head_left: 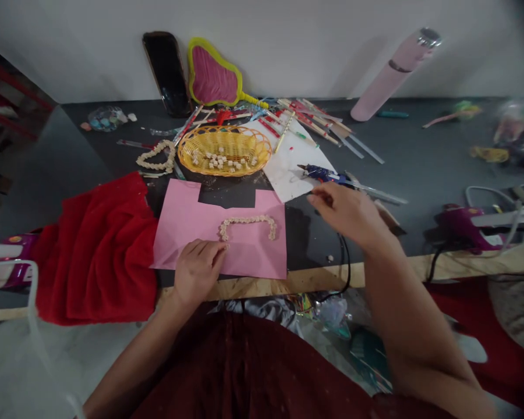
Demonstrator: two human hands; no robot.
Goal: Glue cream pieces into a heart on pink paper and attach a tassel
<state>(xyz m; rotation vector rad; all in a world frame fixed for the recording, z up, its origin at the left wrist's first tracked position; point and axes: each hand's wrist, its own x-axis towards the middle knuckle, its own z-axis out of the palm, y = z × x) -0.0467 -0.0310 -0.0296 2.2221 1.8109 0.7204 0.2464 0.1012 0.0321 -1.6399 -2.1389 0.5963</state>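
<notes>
Pink paper (253, 259) lies at the table's front, with a bent row of small pale pieces (248, 220) on it. Over the paper's lower left, my left hand (199, 269) has its thumb and forefinger pinched just below the row's left end; whatever is between the fingertips is too small to name. My right hand (348, 210) is beside the blue glue gun (323, 173), its fingers curled and nothing clearly visible in them. Behind the paper, a yellow wicker basket (225, 152) holds several pale pieces. A heart-shaped ring of similar pieces (157, 157) lies left of it.
Red cloth (100, 250) covers the left front. Glue sticks and wrappers (310, 119) lie behind the white paper (283, 174). A phone (168, 73) and a pink bottle (388, 78) stand at the wall. A purple glue gun (463, 227) is at right.
</notes>
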